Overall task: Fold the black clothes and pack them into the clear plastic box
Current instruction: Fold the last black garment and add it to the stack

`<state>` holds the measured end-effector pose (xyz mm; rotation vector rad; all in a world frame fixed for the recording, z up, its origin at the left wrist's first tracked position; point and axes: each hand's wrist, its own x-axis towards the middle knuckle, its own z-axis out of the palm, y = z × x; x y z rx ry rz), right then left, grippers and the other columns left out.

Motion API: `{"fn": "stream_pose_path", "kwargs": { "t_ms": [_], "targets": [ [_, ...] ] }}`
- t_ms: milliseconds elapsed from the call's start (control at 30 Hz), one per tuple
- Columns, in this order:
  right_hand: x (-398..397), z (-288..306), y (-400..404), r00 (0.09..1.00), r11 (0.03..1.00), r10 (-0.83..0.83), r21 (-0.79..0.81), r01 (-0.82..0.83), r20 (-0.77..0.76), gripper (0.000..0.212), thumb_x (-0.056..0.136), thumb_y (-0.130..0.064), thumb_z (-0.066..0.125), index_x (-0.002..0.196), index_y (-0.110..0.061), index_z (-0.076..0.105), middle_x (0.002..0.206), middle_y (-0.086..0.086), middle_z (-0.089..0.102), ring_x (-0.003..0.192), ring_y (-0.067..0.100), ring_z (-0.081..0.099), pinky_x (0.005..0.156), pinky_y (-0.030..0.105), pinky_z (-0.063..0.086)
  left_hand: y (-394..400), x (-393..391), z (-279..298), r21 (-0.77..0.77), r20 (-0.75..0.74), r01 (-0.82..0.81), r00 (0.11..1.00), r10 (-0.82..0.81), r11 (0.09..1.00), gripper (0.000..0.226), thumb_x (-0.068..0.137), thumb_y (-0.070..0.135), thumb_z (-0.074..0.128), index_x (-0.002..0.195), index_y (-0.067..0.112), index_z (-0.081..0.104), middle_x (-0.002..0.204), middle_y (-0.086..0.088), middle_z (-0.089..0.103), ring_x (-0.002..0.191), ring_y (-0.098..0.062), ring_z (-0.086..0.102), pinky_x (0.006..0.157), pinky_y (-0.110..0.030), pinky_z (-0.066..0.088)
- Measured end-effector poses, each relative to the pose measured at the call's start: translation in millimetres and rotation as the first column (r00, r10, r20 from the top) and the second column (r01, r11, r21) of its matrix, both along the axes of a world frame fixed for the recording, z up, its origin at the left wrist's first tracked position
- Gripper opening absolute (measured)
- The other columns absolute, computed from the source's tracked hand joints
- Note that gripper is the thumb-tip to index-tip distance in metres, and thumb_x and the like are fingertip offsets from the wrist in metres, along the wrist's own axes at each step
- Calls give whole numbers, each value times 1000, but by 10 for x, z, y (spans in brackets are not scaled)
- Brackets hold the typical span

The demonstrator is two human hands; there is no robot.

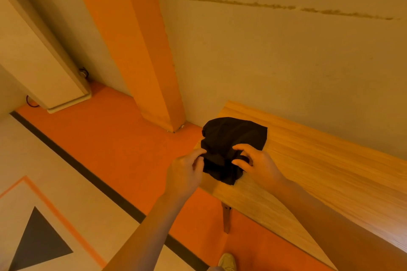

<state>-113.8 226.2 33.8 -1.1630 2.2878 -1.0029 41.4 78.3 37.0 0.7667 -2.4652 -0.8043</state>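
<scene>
A crumpled black garment (pixel 231 138) lies on the left end of a wooden table (pixel 319 171), close to the wall. My left hand (pixel 187 171) pinches the garment's near left edge between thumb and fingers. My right hand (pixel 256 164) grips the near right part of the cloth with curled fingers. The clear plastic box is not in view.
The table stands against a beige wall (pixel 286 50); its leg (pixel 226 218) shows below the near edge. An orange pillar (pixel 143 50) rises left of the table. The floor (pixel 110 149) is orange and cream. A shoe (pixel 228 260) shows at the bottom.
</scene>
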Motion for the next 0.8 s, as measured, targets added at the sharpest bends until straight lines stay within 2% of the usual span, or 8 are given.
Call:
{"fn": "stream_pose_path", "kwargs": {
  "t_ms": [67, 167, 233, 300, 433, 567, 700, 800],
  "targets": [
    [-85, 36, 72, 998, 1000, -29, 4, 29, 53, 32, 88, -23, 66, 120, -22, 59, 95, -4, 65, 69, 5, 59, 63, 15, 48, -78, 20, 50, 115, -18, -81, 996, 83, 990, 26, 98, 17, 51, 117, 25, 66, 61, 1, 64, 54, -16, 60, 55, -44, 52],
    [-181, 100, 186, 984, 999, -28, -26, 33, 173, 23, 87, -18, 67, 108, -27, 64, 104, -5, 67, 82, 6, 67, 75, 20, 54, -115, 20, 169, 225, -16, -65, 997, 71, 972, 28, 97, 12, 50, 113, 26, 68, 65, 7, 64, 60, -6, 62, 60, -28, 52],
    [-195, 168, 217, 981, 1000, 10, -20, -6, 194, 23, 90, -15, 64, 104, -33, 63, 102, -11, 67, 85, -1, 66, 77, 18, 53, -48, -37, 255, 295, 28, 19, 999, -28, 955, 27, 96, 9, 50, 107, 24, 70, 67, 14, 60, 59, 0, 58, 54, -16, 46],
    [-178, 230, 207, 981, 999, 53, -6, -53, 185, 26, 92, -13, 60, 106, -35, 63, 102, -17, 65, 88, -6, 65, 79, 15, 50, 74, -121, 277, 337, 78, 112, 986, -146, 935, 26, 95, 7, 50, 102, 19, 71, 69, 14, 58, 54, 3, 54, 50, -11, 38],
    [-85, 331, 152, 984, 995, 102, -23, -100, 148, 24, 94, -15, 57, 114, -26, 66, 99, -21, 63, 89, -8, 63, 77, 8, 48, 330, -314, 265, 327, 61, 211, 968, -243, 921, 20, 92, 14, 58, 106, 16, 71, 87, 1, 63, 71, -6, 56, 61, -18, 42],
    [-47, 416, 146, 991, 991, 82, -115, -70, 103, 18, 90, -19, 64, 106, -26, 69, 96, -17, 68, 91, -6, 62, 77, 11, 49, 429, -426, 163, 215, 45, 269, 957, -285, 939, 29, 85, 34, 69, 114, 27, 68, 83, 9, 53, 74, -4, 52, 65, -13, 39],
    [-63, 434, 183, 986, 984, 54, -173, -26, 160, 19, 83, -16, 72, 98, -27, 69, 91, -13, 69, 83, -3, 63, 72, 11, 49, 422, -473, 118, 224, -44, 239, 971, -236, 945, 11, 89, 21, 65, 92, 17, 74, 80, 6, 56, 70, -4, 53, 63, -17, 41],
    [-98, 471, 214, 965, 980, 47, -201, 6, 257, 20, 82, -11, 72, 94, -26, 70, 88, -10, 69, 80, -4, 63, 71, 13, 49, 414, -447, 146, 263, -53, 246, 969, -241, 933, 13, 91, 19, 63, 98, 17, 74, 83, 7, 57, 73, -4, 53, 62, -13, 39]
  ]
}}
